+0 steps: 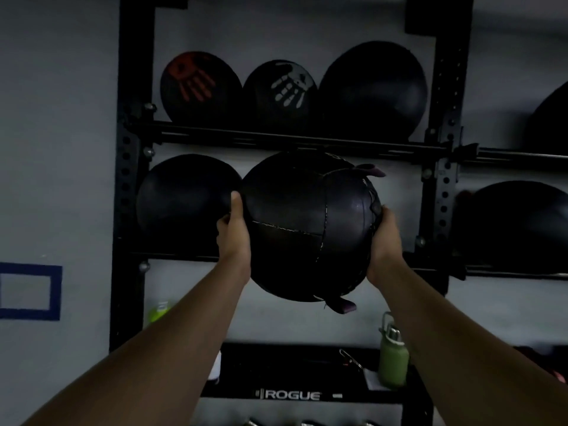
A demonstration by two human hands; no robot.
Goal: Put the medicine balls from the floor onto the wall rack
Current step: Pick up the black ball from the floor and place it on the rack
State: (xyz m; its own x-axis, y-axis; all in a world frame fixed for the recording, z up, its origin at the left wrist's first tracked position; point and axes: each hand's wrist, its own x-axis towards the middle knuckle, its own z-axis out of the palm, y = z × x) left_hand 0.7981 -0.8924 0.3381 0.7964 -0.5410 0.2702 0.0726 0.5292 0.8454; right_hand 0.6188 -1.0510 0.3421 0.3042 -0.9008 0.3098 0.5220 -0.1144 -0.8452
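— Where is the stitched medicine ball held?

— It is clasped from both sides by the left hand and right hand, fingers spread, before the middle tier of the wall rack, beside a stored ball.

— What is risked?

— The upper crossbar could be clipped, so the grip could be lost.
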